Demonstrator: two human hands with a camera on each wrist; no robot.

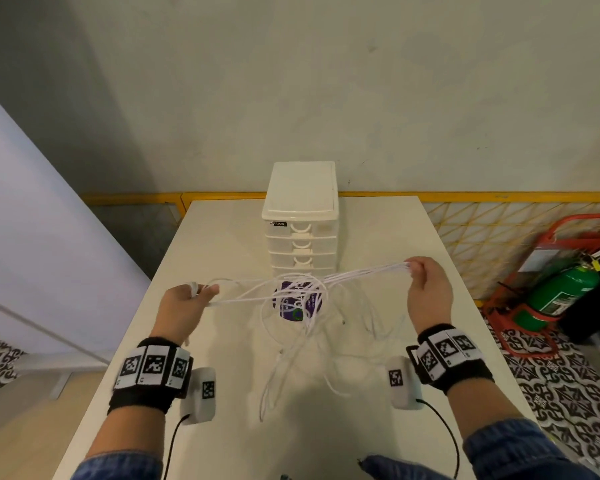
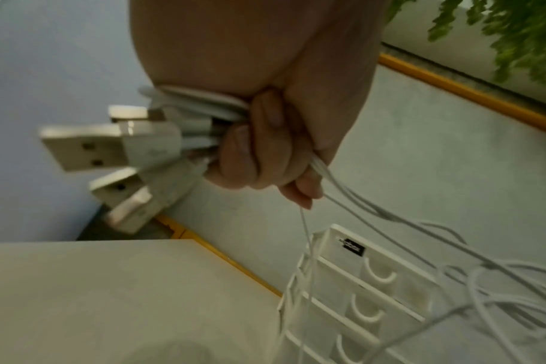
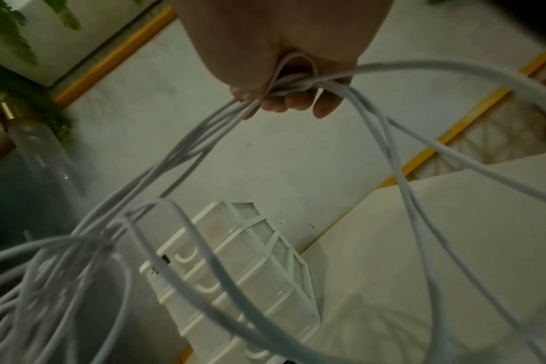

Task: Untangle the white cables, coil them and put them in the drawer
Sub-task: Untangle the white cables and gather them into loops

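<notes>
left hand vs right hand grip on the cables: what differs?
The left hand grips the white cables at their USB plugs, which stick out past the fist; the right hand grips bare mid-length strands. In the head view the right hand sits higher. Both are curled round several strands.

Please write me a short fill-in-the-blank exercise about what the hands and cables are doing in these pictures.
1. The left hand grips the ends of the white cables that carry the ____ plugs.
2. The right hand holds a bundle of cable strands, and the loose loops sag onto the ____.
3. All the drawers of the white drawer unit are ____.
4. Beside the table, on the person's right, stands a ____ fire extinguisher.

Missing words: USB; table; closed; green
</notes>
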